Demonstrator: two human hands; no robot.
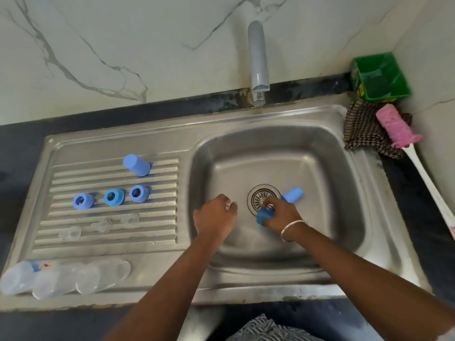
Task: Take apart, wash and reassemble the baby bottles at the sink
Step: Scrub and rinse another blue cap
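Far left, three clear plastic bottle bodies [61,279] lie on their sides in a row at the front edge of the stainless steel sink unit [369,254]. On the ribbed draining board [157,217]: three clear silicone teats [102,226] in a slanting row, three blue plastic screw rings [110,198] behind them, one light blue plastic cap [136,164] further back, tilted. In the basin, left hand [215,217] has fingers curled, something small and pale at the fingertips, too blurred to name; cannot tell if it grips anything. Right hand [280,214], with a metal bangle [293,230] on the wrist, grasps a blue plastic ring piece [264,216] that sticks out on the thumb side, just at the drain strainer [261,196]. A second light blue cap [293,194] lies in the basin just behind that hand, beside the drain. Grey tap [257,62] above. Far right: green plastic tub [380,77], checked cloth [362,129], pink bottle brush with white handle [396,126].
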